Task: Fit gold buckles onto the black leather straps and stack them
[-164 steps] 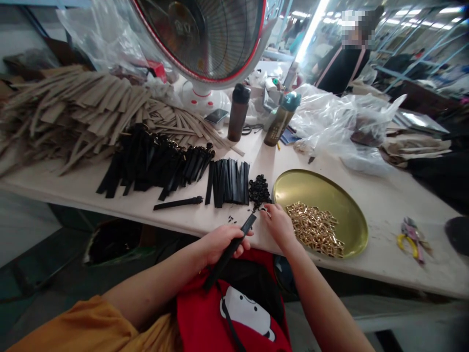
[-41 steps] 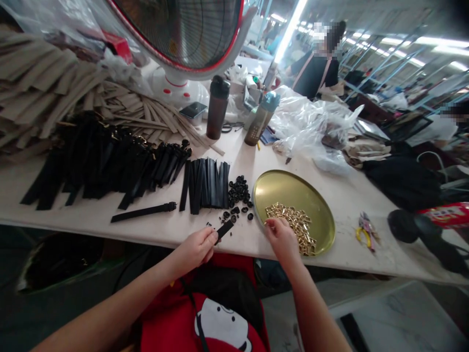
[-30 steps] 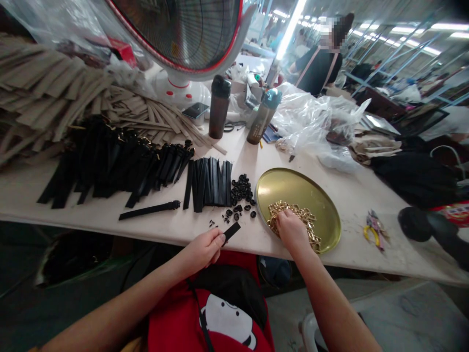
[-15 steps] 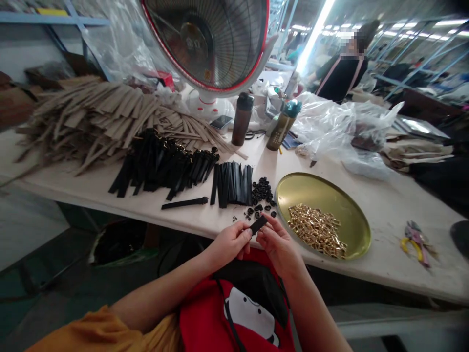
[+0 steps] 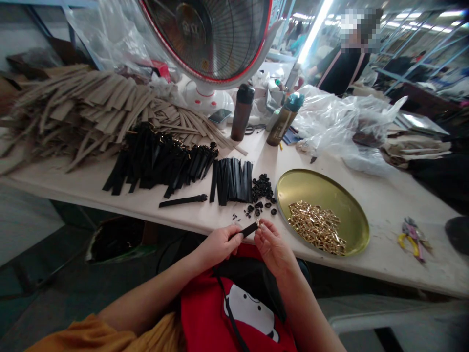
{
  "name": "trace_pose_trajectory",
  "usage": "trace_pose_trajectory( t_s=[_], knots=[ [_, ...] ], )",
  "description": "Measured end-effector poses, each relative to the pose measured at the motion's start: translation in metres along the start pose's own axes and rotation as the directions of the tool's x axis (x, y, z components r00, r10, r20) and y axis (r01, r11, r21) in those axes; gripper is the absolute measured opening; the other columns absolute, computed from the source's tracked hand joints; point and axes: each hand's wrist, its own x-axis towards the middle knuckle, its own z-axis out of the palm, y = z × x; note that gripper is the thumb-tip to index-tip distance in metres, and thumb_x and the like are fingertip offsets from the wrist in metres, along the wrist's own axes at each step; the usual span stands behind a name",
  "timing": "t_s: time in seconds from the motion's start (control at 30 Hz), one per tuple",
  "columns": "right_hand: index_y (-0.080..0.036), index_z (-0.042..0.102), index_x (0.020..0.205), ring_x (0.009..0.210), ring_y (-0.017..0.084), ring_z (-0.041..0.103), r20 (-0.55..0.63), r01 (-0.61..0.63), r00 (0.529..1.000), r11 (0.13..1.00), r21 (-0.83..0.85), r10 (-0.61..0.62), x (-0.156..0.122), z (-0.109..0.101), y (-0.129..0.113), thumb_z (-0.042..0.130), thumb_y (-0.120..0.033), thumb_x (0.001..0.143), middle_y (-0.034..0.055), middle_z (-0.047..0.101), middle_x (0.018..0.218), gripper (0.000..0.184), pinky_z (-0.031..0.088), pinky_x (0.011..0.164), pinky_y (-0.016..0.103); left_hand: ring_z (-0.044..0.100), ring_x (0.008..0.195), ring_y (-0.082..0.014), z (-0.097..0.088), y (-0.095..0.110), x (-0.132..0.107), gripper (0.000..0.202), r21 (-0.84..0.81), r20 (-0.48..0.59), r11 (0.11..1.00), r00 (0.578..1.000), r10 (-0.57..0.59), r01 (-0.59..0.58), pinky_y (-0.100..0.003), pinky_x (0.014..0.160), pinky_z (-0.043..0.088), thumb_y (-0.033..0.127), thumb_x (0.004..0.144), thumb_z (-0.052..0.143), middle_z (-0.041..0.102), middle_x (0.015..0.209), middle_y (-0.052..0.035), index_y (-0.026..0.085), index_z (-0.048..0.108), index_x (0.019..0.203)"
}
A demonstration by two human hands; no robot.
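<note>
My left hand (image 5: 219, 244) is closed round a black strap (image 5: 248, 230) whose end sticks out toward my right hand. My right hand (image 5: 270, 244) pinches a small gold piece at that strap end, too small to make out clearly. Both hands hover at the near table edge, above a red bag (image 5: 238, 308) on my lap. Just beyond them lie loose black rings (image 5: 261, 187) and a gold round tray (image 5: 326, 190) holding several gold metal fittings (image 5: 315, 227).
Black straps lie in a neat row (image 5: 231, 180) and a bigger pile (image 5: 157, 159); one strap (image 5: 182, 200) lies apart. Tan strips (image 5: 80, 105), a fan (image 5: 212, 39), two bottles (image 5: 240, 112), plastic bags (image 5: 344, 122) and pliers (image 5: 412, 239) crowd the table. A person stands beyond it.
My right hand left the gold tray, came back to the strap end with a small gold piece, and now meets my left hand. The strap end has tilted down a little.
</note>
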Motion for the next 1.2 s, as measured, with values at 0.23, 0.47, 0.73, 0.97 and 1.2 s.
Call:
trace_pose_trajectory(
  t_s=[0.23, 0.47, 0.73, 0.97, 1.2],
  knots=[
    [-0.021, 0.058, 0.077, 0.054, 0.007, 0.056, 0.032, -0.003, 0.999, 0.985, -0.173, 0.009, -0.008, 0.003, 0.024, 0.074, -0.026, 0.062, -0.0047, 0.061, 0.068, 0.023, 0.047, 0.052, 0.019, 0.045, 0.052, -0.0086, 0.002, 0.007, 0.004, 0.016, 0.039, 0.015, 0.998, 0.998, 0.057, -0.058, -0.019, 0.051, 0.035, 0.028, 0.082, 0.039, 0.051, 0.061, 0.0030, 0.017, 0.051, 0.080],
    [-0.019, 0.055, 0.070, 0.055, 0.008, 0.048, 0.037, 0.165, 0.986, 0.909, -0.383, -0.164, -0.015, 0.003, 0.029, 0.064, -0.036, 0.073, -0.0055, 0.056, 0.061, 0.019, 0.040, 0.054, 0.019, 0.037, 0.040, -0.0041, 0.006, 0.004, 0.007, 0.018, -0.233, 0.143, 0.967, 0.987, -0.075, 0.107, -0.015, 0.040, 0.028, 0.034, 0.082, 0.041, 0.047, 0.055, 0.0059, 0.017, 0.042, 0.079],
    [-0.020, 0.048, 0.063, 0.049, 0.008, 0.041, 0.029, 0.172, 0.985, 0.917, -0.360, -0.173, -0.016, 0.002, 0.029, 0.061, -0.038, 0.074, -0.0065, 0.045, 0.053, 0.025, 0.036, 0.050, 0.021, 0.037, 0.039, -0.0029, 0.011, -0.002, 0.010, 0.024, -0.292, 0.134, 0.949, 0.988, -0.082, 0.119, -0.015, 0.038, 0.027, 0.038, 0.081, 0.042, 0.053, 0.059, 0.0030, 0.015, 0.043, 0.075],
    [-0.020, 0.050, 0.064, 0.049, 0.009, 0.042, 0.055, 0.140, 0.990, 0.930, -0.340, -0.129, -0.027, 0.002, 0.026, 0.057, -0.039, 0.075, -0.0047, 0.049, 0.055, 0.024, 0.036, 0.049, 0.022, 0.034, 0.038, -0.0027, 0.020, 0.003, 0.000, 0.024, -0.346, 0.098, 0.936, 0.995, -0.031, 0.063, -0.015, 0.036, 0.023, 0.038, 0.080, 0.043, 0.052, 0.055, 0.0038, 0.015, 0.044, 0.074],
    [-0.019, 0.051, 0.067, 0.051, 0.009, 0.043, 0.038, 0.284, 0.950, 0.805, -0.521, -0.310, -0.034, -0.002, 0.028, 0.056, -0.039, 0.077, -0.0050, 0.050, 0.056, 0.023, 0.036, 0.052, 0.022, 0.036, 0.037, -0.0032, 0.022, 0.004, -0.006, 0.022, -0.272, 0.060, 0.959, 0.996, -0.065, 0.079, -0.016, 0.036, 0.025, 0.037, 0.079, 0.044, 0.054, 0.057, 0.0034, 0.016, 0.046, 0.073]
  ],
)
